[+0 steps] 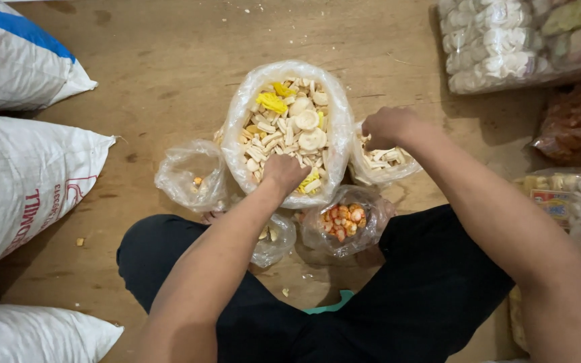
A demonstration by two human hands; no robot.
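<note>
A large clear plastic bag (331,128) of mixed pale and yellow crackers (287,124) stands open on the wooden floor in front of me. My left hand (284,171) reaches into its near side, fingers curled down among the crackers; what it holds is hidden. My right hand (388,126) is bunched over a small clear bag (381,168) of pale stick-shaped crackers to the right of the big bag. A small bag of orange and white crackers (344,220) lies near my knees.
A nearly empty small bag (193,176) lies left of the big one, another small bag (274,242) under my left forearm. White woven sacks (21,175) line the left side. Packed cracker bags (499,44) and packets (573,202) are stacked at the right.
</note>
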